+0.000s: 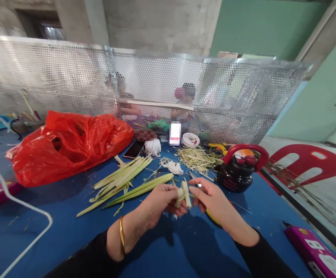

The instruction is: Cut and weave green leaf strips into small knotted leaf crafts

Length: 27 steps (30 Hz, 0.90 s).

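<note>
Between the thumb and fingers of my left hand [163,199] is a small folded piece of pale green leaf strip [186,194], bent into a cross-like shape. My right hand [214,199] sits close on the other side, its thumb and fingertips pinched at the strip's right end; my fingers partly hide that end. A curved yellow object [213,219] shows under my right hand, mostly covered. Long pale green leaves [144,189] lie just left of my hands, with a larger pile of leaf strips [121,173] behind them.
Left stands a crumpled red plastic bag [69,148]. Behind are a phone [134,149], white string [152,147], a tape roll [191,139] and shredded leaf scraps [199,159]. A black pot with a red handle [236,175] stands right. A perforated metal screen [162,77] borders the table; people sit beyond.
</note>
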{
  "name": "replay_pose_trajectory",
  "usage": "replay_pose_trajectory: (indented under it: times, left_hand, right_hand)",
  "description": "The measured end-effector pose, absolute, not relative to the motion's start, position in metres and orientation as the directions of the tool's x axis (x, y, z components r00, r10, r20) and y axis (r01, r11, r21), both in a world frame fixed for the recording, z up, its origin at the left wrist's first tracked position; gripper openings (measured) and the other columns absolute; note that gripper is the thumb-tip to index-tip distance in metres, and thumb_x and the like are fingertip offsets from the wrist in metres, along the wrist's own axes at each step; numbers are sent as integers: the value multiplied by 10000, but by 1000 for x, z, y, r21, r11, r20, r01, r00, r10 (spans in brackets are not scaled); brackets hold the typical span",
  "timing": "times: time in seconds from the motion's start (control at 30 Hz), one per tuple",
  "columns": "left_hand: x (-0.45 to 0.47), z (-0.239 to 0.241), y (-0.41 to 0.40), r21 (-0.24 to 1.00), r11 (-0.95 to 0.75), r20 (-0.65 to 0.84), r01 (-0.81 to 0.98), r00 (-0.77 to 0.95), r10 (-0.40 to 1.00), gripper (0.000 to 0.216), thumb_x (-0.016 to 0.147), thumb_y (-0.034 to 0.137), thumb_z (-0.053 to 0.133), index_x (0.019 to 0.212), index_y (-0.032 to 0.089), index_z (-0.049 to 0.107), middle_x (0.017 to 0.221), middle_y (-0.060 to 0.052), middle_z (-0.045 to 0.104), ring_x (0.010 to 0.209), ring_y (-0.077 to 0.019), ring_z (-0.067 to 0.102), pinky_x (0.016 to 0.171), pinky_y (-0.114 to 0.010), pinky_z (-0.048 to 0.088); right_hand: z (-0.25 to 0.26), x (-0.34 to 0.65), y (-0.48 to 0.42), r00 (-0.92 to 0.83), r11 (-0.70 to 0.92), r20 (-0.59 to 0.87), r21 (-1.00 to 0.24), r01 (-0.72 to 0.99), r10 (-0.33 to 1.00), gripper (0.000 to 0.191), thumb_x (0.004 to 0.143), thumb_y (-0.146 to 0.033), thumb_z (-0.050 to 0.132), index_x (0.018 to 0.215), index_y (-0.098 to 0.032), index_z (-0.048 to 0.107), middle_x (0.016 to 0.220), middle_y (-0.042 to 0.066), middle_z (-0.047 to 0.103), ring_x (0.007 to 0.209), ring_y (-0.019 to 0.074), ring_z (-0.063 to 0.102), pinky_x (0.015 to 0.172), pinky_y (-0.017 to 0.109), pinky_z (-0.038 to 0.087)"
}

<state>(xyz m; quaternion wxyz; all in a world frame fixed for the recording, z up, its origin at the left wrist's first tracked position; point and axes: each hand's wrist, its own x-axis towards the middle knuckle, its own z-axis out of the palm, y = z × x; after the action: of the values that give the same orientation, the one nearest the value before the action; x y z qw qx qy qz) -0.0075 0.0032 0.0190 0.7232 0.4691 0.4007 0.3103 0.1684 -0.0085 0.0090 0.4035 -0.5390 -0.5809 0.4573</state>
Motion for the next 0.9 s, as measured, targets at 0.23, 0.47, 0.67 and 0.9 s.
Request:
replay_pose_trajectory:
  times: [0.23,0.47,0.67,0.9]
  left_hand:
    - [-14,-2,18,630,675,-450,-385,527,721,114,788,161,557,800,98,652,684,-49,660,589,-103,626,607,-193,525]
    - [-11,11,10,733,623,-433,-273,520,737,166,784,175,542,786,72,673,674,-54,657,544,-95,606,538,-185,492]
    - [-9,12,8,819,542,-400,-191,487,776,189,763,213,571,828,77,685,689,-58,664,552,-101,601,552,-208,487]
    - [-13,12,9,786,573,-365,-232,574,733,162,738,203,580,793,90,680,680,-35,638,555,-86,582,538,-178,476]
  right_hand:
    - [20,174,-15,-368,-29,-35,-999,20,929,270,821,-340,648,1016,-155,662,742,19,669,569,117,586,587,259,463]
    - [15,174,-18,-326,-29,1,-996,-86,945,316,884,-368,552,967,-118,727,494,-12,537,428,90,461,456,225,330]
    - [10,168,-19,-261,-28,-31,-999,15,965,364,902,-384,545,1128,-137,688,465,-79,359,427,66,311,432,204,246]
    - [16,174,-15,-277,128,107,-990,59,955,302,909,-258,492,1146,-184,663,745,3,605,514,98,543,564,254,469]
